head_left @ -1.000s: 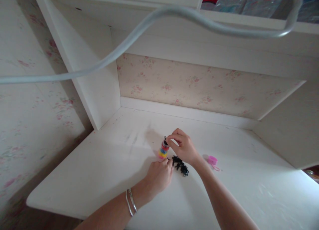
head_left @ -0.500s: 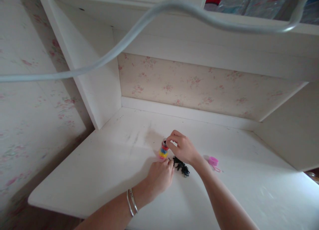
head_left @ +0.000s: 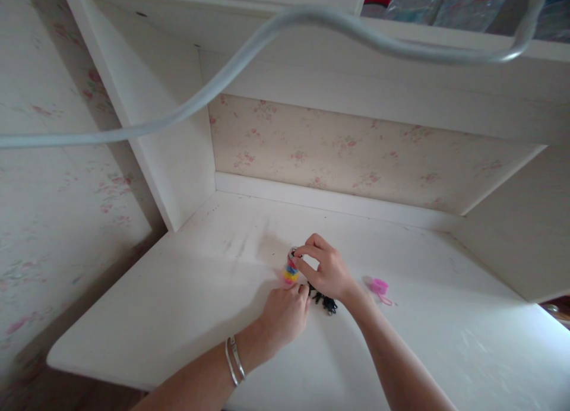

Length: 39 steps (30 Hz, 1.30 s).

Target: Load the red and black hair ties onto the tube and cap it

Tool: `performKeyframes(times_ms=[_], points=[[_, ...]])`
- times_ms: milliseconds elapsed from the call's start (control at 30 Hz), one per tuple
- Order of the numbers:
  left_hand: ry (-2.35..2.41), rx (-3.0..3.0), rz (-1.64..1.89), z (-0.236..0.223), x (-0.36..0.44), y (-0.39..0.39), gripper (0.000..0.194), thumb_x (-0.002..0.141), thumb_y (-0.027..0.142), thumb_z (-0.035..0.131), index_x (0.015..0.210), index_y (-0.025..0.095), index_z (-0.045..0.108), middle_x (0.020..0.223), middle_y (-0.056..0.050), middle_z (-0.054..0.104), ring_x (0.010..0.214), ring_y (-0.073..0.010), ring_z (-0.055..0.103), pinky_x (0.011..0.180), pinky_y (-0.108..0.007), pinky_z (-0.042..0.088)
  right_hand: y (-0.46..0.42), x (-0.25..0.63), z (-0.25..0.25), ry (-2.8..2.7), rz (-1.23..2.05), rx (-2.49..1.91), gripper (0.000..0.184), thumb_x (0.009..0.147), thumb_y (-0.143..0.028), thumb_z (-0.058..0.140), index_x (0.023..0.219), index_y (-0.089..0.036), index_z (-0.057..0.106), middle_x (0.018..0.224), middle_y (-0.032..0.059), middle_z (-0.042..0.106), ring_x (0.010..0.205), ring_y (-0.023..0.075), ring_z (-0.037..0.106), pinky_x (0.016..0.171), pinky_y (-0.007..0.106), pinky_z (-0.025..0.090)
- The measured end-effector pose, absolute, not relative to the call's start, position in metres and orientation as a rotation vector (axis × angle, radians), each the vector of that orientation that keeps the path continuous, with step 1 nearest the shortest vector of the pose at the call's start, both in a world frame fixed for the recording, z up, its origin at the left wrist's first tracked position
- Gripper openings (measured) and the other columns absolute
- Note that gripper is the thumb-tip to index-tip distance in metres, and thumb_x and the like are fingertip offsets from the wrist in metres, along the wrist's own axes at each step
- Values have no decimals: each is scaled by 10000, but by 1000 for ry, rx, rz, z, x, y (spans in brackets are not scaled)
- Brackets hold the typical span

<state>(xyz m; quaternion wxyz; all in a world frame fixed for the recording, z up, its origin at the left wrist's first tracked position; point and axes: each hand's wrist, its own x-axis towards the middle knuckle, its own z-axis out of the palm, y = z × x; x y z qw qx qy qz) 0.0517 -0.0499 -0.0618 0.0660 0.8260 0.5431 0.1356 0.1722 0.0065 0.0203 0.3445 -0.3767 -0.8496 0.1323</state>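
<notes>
A smooth white desk (head_left: 178, 304) spreads under both hands, its near edge partly cut off below; beyond them runs floral wallpaper (head_left: 289, 138). A glossy pale cable (head_left: 200, 96) curves across the view above the hands, both ends out of frame. The right hand (head_left: 327, 271) narrows its thumb and forefinger at the jar's mouth, covering part of it; whether they pinch anything cannot be told. The left hand (head_left: 285, 313) rests palm-down with curled fingers at the jar's base, its grip hidden. Between the hands, partly covered by the right one, lies a tangled pile of thin black loops (head_left: 328, 304). Two shiny, metallic-looking bangles (head_left: 237, 359) circle the left wrist. The small clear jar (head_left: 291, 269), just ahead of the left fingertips, shows bands of red, blue, yellow and pink, with black at its mouth. Right of the right hand sits a rounded pink cap (head_left: 379, 287) with a thin loop.
</notes>
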Motion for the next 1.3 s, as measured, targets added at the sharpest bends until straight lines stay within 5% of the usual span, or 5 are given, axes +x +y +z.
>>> performKeyframes(times_ms=[600,933,1300], points=[[1633,2490,398,-67,53,-48,256,936,262,380,1027,198,611,904,-77,669,757,-223,665,651,-329,516,2,176,17,-2304,263,-1083,223,884,-302,552,1048,-252,694,896,32,558,713,121,571,670,251,448],[1642,2536,393,-67,54,-48,264,888,191,427,948,188,683,746,-85,671,693,-237,668,614,-339,521,-6,168,21,-2512,-45,-1209,265,890,-427,521,1052,-237,608,922,34,563,729,144,551,602,242,359],[1663,2536,402,-64,53,-48,269,916,239,400,1001,190,650,840,-84,686,690,-231,669,596,-333,522,-7,171,20,-2415,4,-1195,270,903,-401,501,1111,-270,613,948,35,568,724,135,571,613,242,401]])
